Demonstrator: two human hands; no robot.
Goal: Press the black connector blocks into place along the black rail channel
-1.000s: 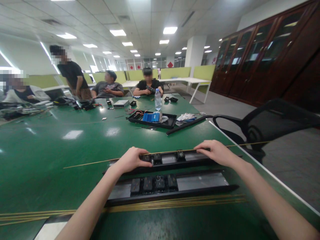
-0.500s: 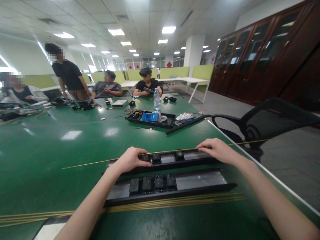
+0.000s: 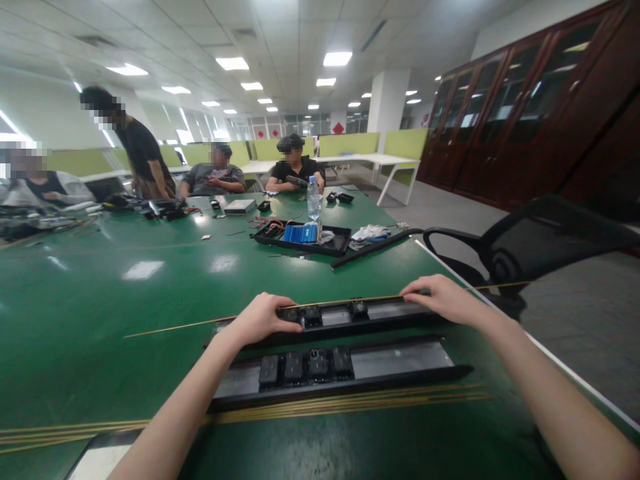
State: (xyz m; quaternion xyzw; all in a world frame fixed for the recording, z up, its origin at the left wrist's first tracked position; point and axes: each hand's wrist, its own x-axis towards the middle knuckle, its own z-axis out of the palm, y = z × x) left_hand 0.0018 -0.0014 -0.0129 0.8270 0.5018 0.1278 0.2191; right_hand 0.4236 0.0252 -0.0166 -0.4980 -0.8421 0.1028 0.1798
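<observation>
A long thin brass-coloured rod (image 3: 345,303) lies along the back edge of the farther black channel (image 3: 385,325). My left hand (image 3: 267,316) pinches the rod and a black block near the channel's left part. Farther right, my right hand (image 3: 433,295) has its fingers closed on the same rod, near the channel's right end. Two black blocks, one (image 3: 359,309) in the middle, show between my hands. Nearer me, a second black channel (image 3: 405,363) holds several black blocks (image 3: 318,365) side by side.
Several loose rods (image 3: 350,404) lie in front of the nearer channel. Beyond are a black tray (image 3: 340,243), a water bottle (image 3: 313,199), gloves (image 3: 370,236) and a black strip (image 3: 373,252). People are around the table's far side; a chair (image 3: 530,247) stands right.
My right hand has slid slightly to the right along the rod. My left hand stays in place. The standing person at the back left has bent toward the table.
</observation>
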